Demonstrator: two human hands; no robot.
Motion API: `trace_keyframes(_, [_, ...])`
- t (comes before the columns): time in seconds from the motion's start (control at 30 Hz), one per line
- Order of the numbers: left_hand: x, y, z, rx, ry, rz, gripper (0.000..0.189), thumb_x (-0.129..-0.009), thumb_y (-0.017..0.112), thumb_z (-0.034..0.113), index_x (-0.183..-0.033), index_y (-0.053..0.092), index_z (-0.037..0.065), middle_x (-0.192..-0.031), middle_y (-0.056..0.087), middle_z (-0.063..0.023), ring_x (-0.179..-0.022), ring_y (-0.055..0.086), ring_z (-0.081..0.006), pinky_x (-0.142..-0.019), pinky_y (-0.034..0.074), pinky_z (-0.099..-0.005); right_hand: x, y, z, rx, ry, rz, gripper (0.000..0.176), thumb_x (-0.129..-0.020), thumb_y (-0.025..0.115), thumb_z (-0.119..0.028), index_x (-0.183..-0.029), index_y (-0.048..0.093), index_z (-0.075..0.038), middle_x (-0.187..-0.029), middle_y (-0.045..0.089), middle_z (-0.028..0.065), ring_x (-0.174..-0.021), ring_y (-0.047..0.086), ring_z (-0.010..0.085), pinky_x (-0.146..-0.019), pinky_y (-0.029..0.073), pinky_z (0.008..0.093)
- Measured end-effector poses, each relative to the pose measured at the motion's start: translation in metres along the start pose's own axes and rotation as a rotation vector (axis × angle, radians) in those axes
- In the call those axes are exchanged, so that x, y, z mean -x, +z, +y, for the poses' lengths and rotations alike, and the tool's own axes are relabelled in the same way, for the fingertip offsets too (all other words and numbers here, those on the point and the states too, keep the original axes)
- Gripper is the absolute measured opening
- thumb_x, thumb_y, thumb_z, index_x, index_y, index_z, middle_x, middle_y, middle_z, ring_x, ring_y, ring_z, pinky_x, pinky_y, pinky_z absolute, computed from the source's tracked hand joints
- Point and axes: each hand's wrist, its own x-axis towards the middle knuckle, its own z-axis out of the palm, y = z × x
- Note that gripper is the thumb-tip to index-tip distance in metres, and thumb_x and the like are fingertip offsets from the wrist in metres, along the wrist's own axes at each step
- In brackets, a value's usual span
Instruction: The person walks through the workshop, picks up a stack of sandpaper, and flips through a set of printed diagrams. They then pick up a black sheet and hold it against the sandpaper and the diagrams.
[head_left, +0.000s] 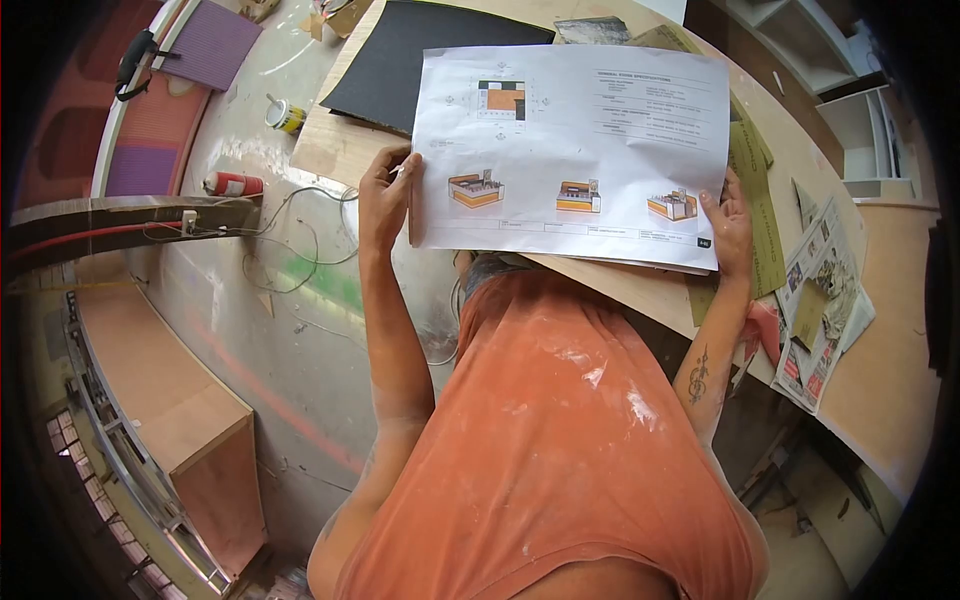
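White printed sheets (570,150) with a floor plan, text and three coloured counter drawings are held up above a wooden table (590,278). My left hand (385,195) is closed on the left edge of the sheets, with a small white stick-like item between its fingers. My right hand (730,225) grips the lower right edge, its thumb on the front page. Behind the sheets lies a black sheet (430,50) on the table. Strips of sandpaper (757,200) lie just beyond my right hand.
Newspaper (822,300) lies at the table's right side. On the floor at the left are a yellow can (287,115), a red bottle (232,184) and loose cables (310,240). A large wooden box (160,370) stands at the lower left.
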Motion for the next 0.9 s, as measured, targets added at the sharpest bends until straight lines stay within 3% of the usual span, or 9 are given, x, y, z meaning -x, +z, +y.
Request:
trace_keyframes(0.27, [0.0008, 0.0008, -0.0003, -0.031, 0.025, 0.01, 0.029, -0.093, 0.062, 0.019, -0.111, 0.062, -0.004, -0.1, 0.068, -0.0106, -0.089, 0.061, -0.0137, -0.08, 0.048, -0.0258, -0.0008, -0.0013, 0.0024, -0.026, -0.026, -0.007, 0.049, -0.09, 0.059, 0.001, -0.137, 0.044, 0.005, -0.131, 0.056, 0.014, -0.117, 0.053, 0.017, -0.1, 0.039, 0.027])
trace_keyframes(0.63, [0.0012, 0.001, -0.0014, -0.011, 0.021, -0.009, 0.028, -0.092, 0.064, 0.017, -0.111, 0.062, -0.004, -0.097, 0.067, -0.009, -0.086, 0.061, -0.0123, -0.078, 0.049, -0.0246, -0.0003, 0.0021, 0.0005, -0.077, -0.018, 0.017, 0.049, -0.091, 0.056, 0.002, -0.138, 0.043, 0.004, -0.121, 0.063, 0.0123, -0.101, 0.061, 0.0124, -0.088, 0.045, 0.0232])
trace_keyframes(0.9, [0.001, 0.0008, -0.0039, 0.002, 0.01, -0.007, 0.028, -0.092, 0.065, 0.017, -0.111, 0.061, -0.004, -0.095, 0.067, -0.0078, -0.084, 0.06, -0.0112, -0.076, 0.048, -0.0237, 0.0005, 0.0009, -0.0026, -0.033, -0.001, 0.002, 0.049, -0.091, 0.056, 0.001, -0.138, 0.043, 0.003, -0.122, 0.063, 0.0123, -0.102, 0.06, 0.0128, -0.089, 0.044, 0.0234])
